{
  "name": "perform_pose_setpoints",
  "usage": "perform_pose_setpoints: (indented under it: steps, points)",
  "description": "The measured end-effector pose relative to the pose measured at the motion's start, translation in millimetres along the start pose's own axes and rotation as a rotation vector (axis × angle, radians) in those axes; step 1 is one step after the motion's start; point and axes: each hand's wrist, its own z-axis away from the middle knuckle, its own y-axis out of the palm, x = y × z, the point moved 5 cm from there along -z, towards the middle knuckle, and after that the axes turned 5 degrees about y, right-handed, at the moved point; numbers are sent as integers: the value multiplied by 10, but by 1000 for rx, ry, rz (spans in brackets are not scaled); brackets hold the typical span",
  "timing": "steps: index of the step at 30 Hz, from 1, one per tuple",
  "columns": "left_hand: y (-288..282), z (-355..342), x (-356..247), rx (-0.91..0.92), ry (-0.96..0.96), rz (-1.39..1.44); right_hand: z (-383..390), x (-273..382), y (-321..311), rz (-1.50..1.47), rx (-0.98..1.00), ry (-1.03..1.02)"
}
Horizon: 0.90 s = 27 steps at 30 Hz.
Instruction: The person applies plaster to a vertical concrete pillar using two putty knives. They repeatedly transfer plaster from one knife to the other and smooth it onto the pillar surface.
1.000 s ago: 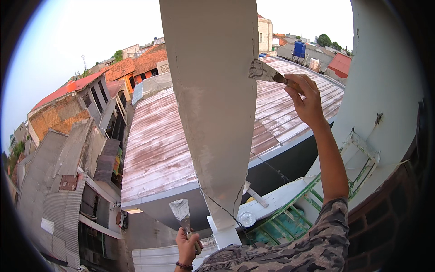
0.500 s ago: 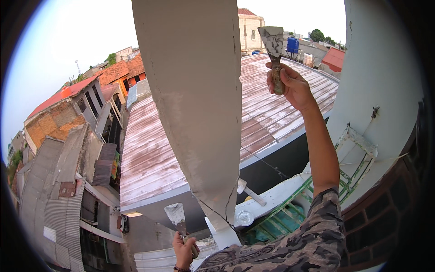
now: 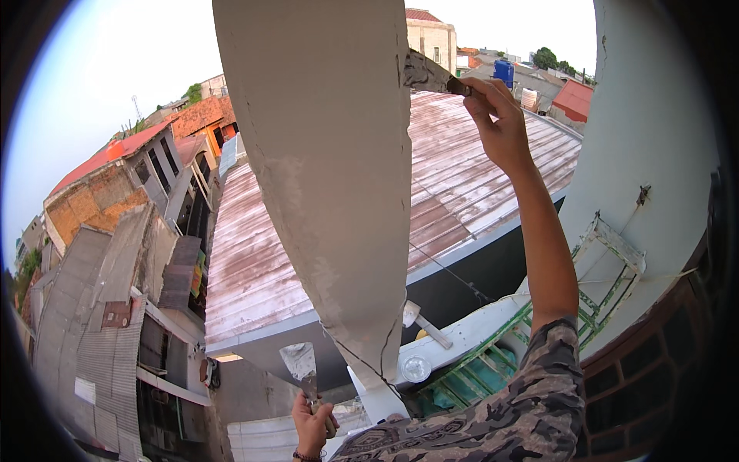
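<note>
My right hand (image 3: 500, 119), raised at the upper right, is closed around the handle of a putty knife (image 3: 427, 73) smeared with white filler. The blade points left, its tip at the right edge of a tall grey column (image 3: 331, 154). Cracks and chips run along that edge near the blade. Low in the middle, my left hand (image 3: 312, 427) grips a second putty knife (image 3: 300, 363), held blade up with white filler on it. Pale smoothed patches mark the column's lower left face.
Right of the column's foot, a ledge bears a clear plastic cup (image 3: 416, 368) and a pale T-shaped tool (image 3: 427, 325). A green metal ladder (image 3: 493, 358) leans by the right wall (image 3: 654, 138). Cables (image 3: 369, 366) cross the column's base. Rusty roofing (image 3: 254, 269) lies beyond and below.
My right hand has tipped its putty knife from upright to pointing left, bringing the blade to the column's edge. My left hand stays nearly in place with its knife.
</note>
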Motion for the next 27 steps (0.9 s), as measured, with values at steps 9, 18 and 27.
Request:
perform_pose_setpoints:
  steps: [9,18,27]
  points:
    - [25,-14,14,-11,-8,-1,-256,40,-58,163,54,-105]
    - [-23,-42,87,-33,-30,24,-263,-24,-119,60,11,-12]
    - [5,-108,100,-8,-23,30,-343,128,-93,280,-54,-224]
